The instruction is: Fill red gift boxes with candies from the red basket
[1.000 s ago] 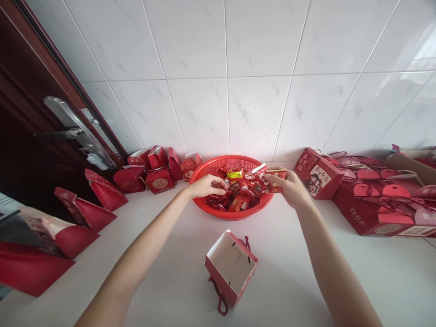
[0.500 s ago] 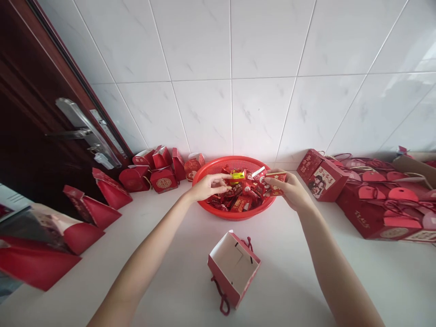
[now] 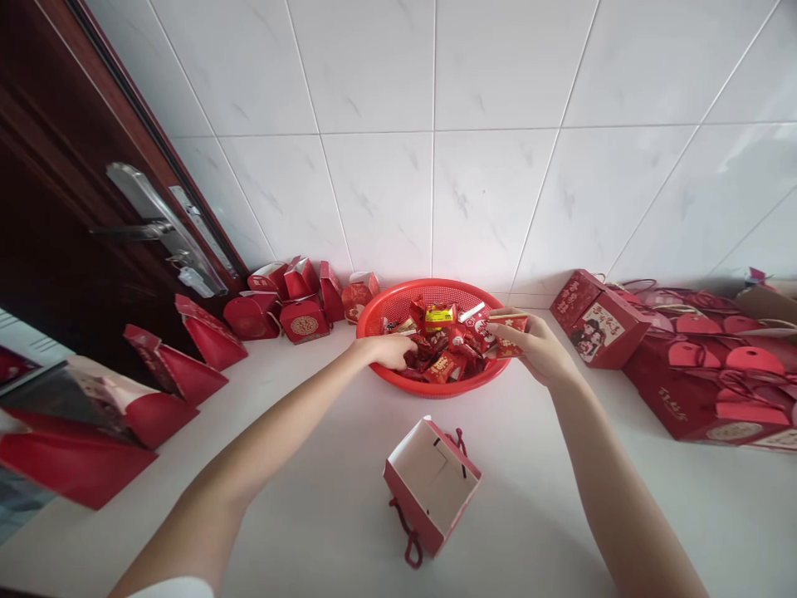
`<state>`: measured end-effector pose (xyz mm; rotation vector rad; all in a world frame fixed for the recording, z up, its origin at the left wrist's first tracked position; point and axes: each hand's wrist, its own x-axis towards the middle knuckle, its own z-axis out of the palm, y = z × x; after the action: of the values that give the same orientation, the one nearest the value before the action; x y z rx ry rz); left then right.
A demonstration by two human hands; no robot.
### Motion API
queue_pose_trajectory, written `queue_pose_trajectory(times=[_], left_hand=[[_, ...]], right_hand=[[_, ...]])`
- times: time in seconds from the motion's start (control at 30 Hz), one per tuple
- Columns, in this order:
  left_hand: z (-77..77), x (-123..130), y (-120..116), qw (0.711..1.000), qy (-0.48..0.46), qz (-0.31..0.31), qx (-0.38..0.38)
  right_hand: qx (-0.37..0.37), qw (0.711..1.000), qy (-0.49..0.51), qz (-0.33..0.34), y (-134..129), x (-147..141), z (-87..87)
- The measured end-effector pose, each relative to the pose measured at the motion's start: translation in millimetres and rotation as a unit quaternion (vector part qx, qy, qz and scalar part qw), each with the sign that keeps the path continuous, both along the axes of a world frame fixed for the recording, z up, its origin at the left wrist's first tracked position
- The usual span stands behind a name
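Note:
Red-wrapped sweets (image 3: 445,365) fill a red plastic basket (image 3: 429,389) by the wall, with one yellow-labelled packet (image 3: 439,316) on top. My left hand (image 3: 393,350) reaches down into the basket's left side, its fingers curled among the sweets; what they grip, if anything, is hidden. At the right rim, my right hand (image 3: 536,345) pinches a small red packet (image 3: 509,334) with gold print. In front of the basket lies an open-topped red gift box (image 3: 432,486), white inside, with dark red cord handles. Nothing shows inside it.
Several folded red boxes (image 3: 305,322) stand by the wall at the left, and more (image 3: 208,332) line the table's left edge. On the right are a red box with a printed couple (image 3: 598,324) and a cluster of corded red boxes (image 3: 716,390). A dark door (image 3: 75,208) borders the left.
My left hand has moved down into the sweets, its fingers now curled and partly hidden. My right hand keeps the red packet near the rim. The view has shifted slightly.

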<state>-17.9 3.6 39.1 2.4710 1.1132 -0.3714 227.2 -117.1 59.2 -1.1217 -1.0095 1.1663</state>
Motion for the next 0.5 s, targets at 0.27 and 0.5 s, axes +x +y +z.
queue_pose_trajectory(times=[0.27, 0.5], left_hand=[[-0.3, 5.3, 8.4, 0.993, 0.045, -0.049, -0.101], [-4.5, 19.3, 1.8, 0.994, 0.053, -0.055, -0.084]], right_hand=[[-0.013, 1.000, -0.002, 0.012, -0.4, -1.8, -0.8], [-0.011, 1.000, 0.008, 0.013, 0.0, -4.5, -0.3]])
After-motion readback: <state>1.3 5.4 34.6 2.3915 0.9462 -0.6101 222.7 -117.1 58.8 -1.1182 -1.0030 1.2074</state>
